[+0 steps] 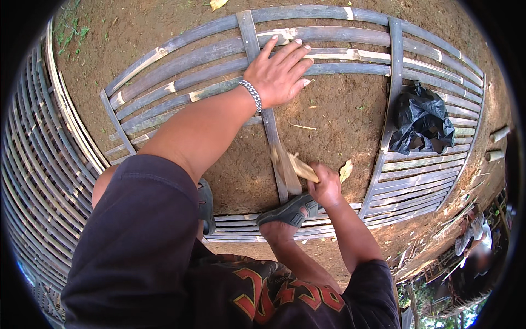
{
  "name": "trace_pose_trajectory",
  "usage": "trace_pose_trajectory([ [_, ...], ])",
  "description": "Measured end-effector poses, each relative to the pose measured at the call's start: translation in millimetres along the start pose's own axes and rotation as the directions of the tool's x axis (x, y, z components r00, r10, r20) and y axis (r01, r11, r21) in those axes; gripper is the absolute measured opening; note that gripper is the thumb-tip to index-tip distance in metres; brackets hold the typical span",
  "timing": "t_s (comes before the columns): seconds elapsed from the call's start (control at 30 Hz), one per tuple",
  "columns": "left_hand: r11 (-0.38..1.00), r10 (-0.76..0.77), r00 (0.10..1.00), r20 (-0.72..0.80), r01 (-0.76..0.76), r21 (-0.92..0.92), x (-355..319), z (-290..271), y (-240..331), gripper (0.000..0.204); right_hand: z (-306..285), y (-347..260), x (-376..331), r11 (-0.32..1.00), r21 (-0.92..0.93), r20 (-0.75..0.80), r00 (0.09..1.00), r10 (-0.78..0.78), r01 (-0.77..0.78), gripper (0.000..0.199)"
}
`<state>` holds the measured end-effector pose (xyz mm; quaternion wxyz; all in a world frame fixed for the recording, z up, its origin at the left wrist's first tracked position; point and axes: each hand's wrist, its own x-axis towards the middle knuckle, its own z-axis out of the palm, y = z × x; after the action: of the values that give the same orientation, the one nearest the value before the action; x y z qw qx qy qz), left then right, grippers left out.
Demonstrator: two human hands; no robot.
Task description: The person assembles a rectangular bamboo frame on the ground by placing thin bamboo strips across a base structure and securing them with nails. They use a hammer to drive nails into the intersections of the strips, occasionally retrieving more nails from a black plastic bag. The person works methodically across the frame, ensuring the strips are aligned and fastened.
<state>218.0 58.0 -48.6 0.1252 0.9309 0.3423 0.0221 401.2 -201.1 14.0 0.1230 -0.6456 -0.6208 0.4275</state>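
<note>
Evidently, the bare earth (339,126) takes up most of the scene, and across it lies a bamboo slat panel (339,34), below the person's hands. How far along it is can be judged only in part: its right bay looks fully slatted, while the middle bay has slats only along its far and near sides, with soil showing between, so it seems unfinished. How well the slats are fastened cannot be told, and the left arm hides some of the left bay. A second slatted bamboo panel (38,164) fills the left edge. Another person (479,247) is at the right edge, too blurred to read.

Within the panel, the middle crosspiece (271,131) runs from far to near, and the right crosspiece (395,71) borders the filled bay. A crumpled black plastic bag (419,118) sits on that bay, covering several slats. The right sandal (290,213) is over the near slats, crowding the middle crosspiece's near end; the left sandal (206,205) is farther left.

The left hand (279,74) is spread palm down across the far slats, gripping nothing. The right hand (326,186) is closed around a pale wooden stick (304,169), whose blurred far end overlaps the middle crosspiece. Two short bamboo offcuts (495,156) lie farther right, a dry leaf (346,171) just beside the right hand, and a chain bracelet (252,96) circles the left wrist.
</note>
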Motion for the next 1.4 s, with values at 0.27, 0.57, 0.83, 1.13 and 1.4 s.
trace_pose_trajectory([
  [0.27,0.999,-0.005,1.0,-0.018,0.004,-0.034,1.3,-1.0,1.6,0.045,-2.7,1.9,14.5,0.999,-0.008,-0.002,0.999,-0.04,0.04,0.033],
  [0.57,0.999,0.012,0.998,-0.066,-0.014,-0.03,1.0,3.0,-1.2,0.042,-10.3,-4.9,28.1,0.991,0.046,0.019,0.992,-0.126,0.125,0.029],
  [0.83,1.0,0.008,0.999,-0.044,-0.009,-0.028,-1.6,-0.2,0.3,0.043,-12.0,2.4,23.5,0.985,0.042,0.028,0.985,-0.17,0.168,0.032],
  [1.13,0.999,0.01,0.999,-0.049,-0.013,-0.05,-2.7,0.9,-0.2,0.042,-10.1,4.0,29.3,0.985,0.025,0.032,0.984,-0.173,0.172,0.031],
  [1.4,1.0,0.01,0.999,-0.049,-0.011,-0.024,1.9,0.4,-1.3,0.041,-6.9,2.3,24.8,0.991,0.006,0.026,0.991,-0.131,0.131,0.03],
])
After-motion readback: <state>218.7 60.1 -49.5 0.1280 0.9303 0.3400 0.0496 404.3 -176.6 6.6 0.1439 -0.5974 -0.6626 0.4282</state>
